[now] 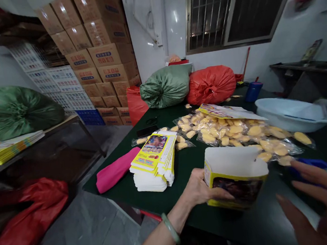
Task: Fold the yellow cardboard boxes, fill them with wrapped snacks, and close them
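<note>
My left hand grips a small yellow carton by its left side, thumb across the printed front. The carton stands unfolded over the table, its white top flap raised. Over the table's right part, my right hand is apart from the carton, fingers spread, with nothing seen in it. Behind the carton lies a heap of clear bags with pale yellow oval pieces inside. Left of it is a stack of flat printed cartons, beside a bright pink cloth.
A pale blue basin and a blue cup stand at the right. A green sack and a red sack lie at the table's far end. Brown boxes are piled behind. Another table with a green sack is at left.
</note>
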### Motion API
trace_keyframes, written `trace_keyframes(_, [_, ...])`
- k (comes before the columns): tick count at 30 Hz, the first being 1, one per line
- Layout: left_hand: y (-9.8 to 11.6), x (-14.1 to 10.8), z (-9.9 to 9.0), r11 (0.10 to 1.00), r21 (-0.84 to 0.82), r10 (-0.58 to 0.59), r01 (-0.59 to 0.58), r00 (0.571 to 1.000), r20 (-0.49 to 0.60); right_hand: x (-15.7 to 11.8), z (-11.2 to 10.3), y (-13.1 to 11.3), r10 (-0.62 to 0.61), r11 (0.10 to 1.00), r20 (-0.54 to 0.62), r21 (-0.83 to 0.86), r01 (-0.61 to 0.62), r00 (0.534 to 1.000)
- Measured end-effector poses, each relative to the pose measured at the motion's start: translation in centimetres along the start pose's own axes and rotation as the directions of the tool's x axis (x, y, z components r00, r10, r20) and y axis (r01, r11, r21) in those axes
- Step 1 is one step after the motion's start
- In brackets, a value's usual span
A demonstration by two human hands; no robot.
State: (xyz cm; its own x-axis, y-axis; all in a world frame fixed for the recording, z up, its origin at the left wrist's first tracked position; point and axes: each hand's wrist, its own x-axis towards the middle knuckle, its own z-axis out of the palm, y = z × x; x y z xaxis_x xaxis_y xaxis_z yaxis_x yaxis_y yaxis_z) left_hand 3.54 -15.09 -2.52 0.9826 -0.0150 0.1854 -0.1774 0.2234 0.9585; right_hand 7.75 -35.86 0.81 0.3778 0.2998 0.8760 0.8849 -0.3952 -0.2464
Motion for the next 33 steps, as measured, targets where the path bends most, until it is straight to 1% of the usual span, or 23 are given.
trace_keyframes(1, [0.1, 0.0, -0.1, 1.000, 0.011, -0.002, 0.002, 1.000, 0.010, -0.7, 0.6, 0.2, 0.110, 0.994, -0.014, 0.003, -0.110, 0.994])
trace_keyframes(3, [0.3, 0.0, -0.3, 0.998, 0.056, 0.012, -0.013, 1.000, 0.014, -2.1, 2.0, 0.3, 0.273, 0.962, -0.003, 0.019, -0.273, 0.962])
trace_keyframes(4, [0.4, 0.1, -0.3, 0.996, 0.085, 0.017, -0.018, 1.000, 0.010, -2.6, 2.8, 0.2, 0.338, 0.941, 0.001, 0.032, -0.338, 0.941])
trace_keyframes(5, [0.4, 0.1, -0.3, 0.993, 0.114, 0.018, -0.019, 1.000, 0.006, -3.1, 3.5, 0.0, 0.378, 0.925, -0.016, 0.049, -0.377, 0.926])
trace_keyframes(6, [0.3, 0.1, -0.4, 0.990, 0.140, 0.012, -0.013, 1.000, 0.009, -3.4, 4.1, -0.1, 0.392, 0.918, -0.049, 0.078, -0.388, 0.919])
trace_keyframes(7, [0.2, 0.1, -0.4, 0.988, 0.156, 0.000, -0.003, 1.000, 0.021, -3.7, 4.5, -0.3, 0.386, 0.919, -0.071, 0.116, -0.377, 0.920])
trace_keyframes(9, [-0.3, -0.2, -0.6, 0.987, 0.158, -0.012, 0.005, 0.999, 0.046, -4.0, 4.9, -0.4, 0.355, 0.920, -0.066, 0.204, -0.335, 0.933])
trace_keyframes(12, [-1.3, -0.8, -0.8, 0.985, 0.174, 0.008, -0.014, 0.999, 0.039, -4.5, 4.7, -0.1, 0.347, 0.892, 0.046, 0.292, -0.345, 0.937])
trace_keyframes(13, [-1.5, -0.9, -0.9, 0.980, 0.197, 0.015, -0.022, 0.999, 0.036, -4.7, 4.5, 0.1, 0.350, 0.890, 0.069, 0.288, -0.354, 0.934])
trace_keyframes(15, [-2.0, -1.2, -0.9, 0.962, 0.270, 0.033, -0.039, 0.999, 0.026, -5.2, 4.2, 0.6, 0.333, 0.916, 0.062, 0.213, -0.339, 0.941])
trace_keyframes(17, [-2.6, -1.3, -0.8, 0.945, 0.319, 0.086, -0.072, 0.996, -0.030, -5.4, 3.9, 1.0, 0.270, 0.956, 0.036, 0.113, -0.272, 0.962])
trace_keyframes(18, [-3.0, -1.4, -0.7, 0.940, 0.325, 0.127, -0.099, 0.990, -0.065, -5.4, 3.8, 1.3, 0.223, 0.970, 0.040, 0.089, -0.226, 0.974])
trace_keyframes(20, [-3.8, -1.5, -0.7, 0.923, 0.331, 0.239, -0.194, 0.966, -0.100, -5.0, 3.6, 1.6, 0.137, 0.984, 0.078, 0.105, -0.145, 0.988])
trace_keyframes(21, [-4.2, -1.6, -0.7, 0.900, 0.350, 0.308, -0.260, 0.947, -0.091, -4.8, 3.5, 1.8, 0.105, 0.985, 0.095, 0.127, -0.117, 0.990])
trace_keyframes(22, [-4.5, -1.7, -0.7, 0.858, 0.393, 0.382, -0.330, 0.922, -0.059, -4.5, 3.4, 1.9, 0.081, 0.985, 0.104, 0.143, -0.096, 0.991])
trace_keyframes(24, [-4.9, -1.8, -0.9, 0.723, 0.511, 0.528, -0.465, 0.849, 0.026, -4.1, 3.3, 2.0, 0.053, 0.988, 0.104, 0.141, -0.067, 0.993])
trace_keyframes(26, [-4.8, -1.8, -0.9, 0.597, 0.583, 0.623, -0.551, 0.776, 0.096, -4.0, 3.3, 1.9, 0.042, 0.993, 0.081, 0.103, -0.050, 0.996])
trace_keyframes(27, [-4.6, -1.8, -1.0, 0.559, 0.598, 0.651, -0.574, 0.751, 0.111, -4.0, 3.4, 1.8, 0.044, 0.996, 0.057, 0.081, -0.048, 0.997])
trace_keyframes(28, [-4.2, -1.9, -0.9, 0.541, 0.607, 0.668, -0.583, 0.736, 0.111, -4.1, 3.5, 1.6, 0.051, 0.996, 0.032, 0.065, -0.052, 0.998])
trace_keyframes(31, [-2.7, -2.0, -0.5, 0.523, 0.622, 0.695, -0.583, 0.714, 0.085, -4.4, 3.8, 0.7, 0.103, 0.994, -0.047, 0.052, -0.101, 0.994])
trace_keyframes(33, [-1.5, -2.0, 0.0, 0.521, 0.610, 0.724, -0.597, 0.688, 0.054, -4.5, 4.0, -0.1, 0.177, 0.984, -0.107, 0.057, -0.171, 0.979])
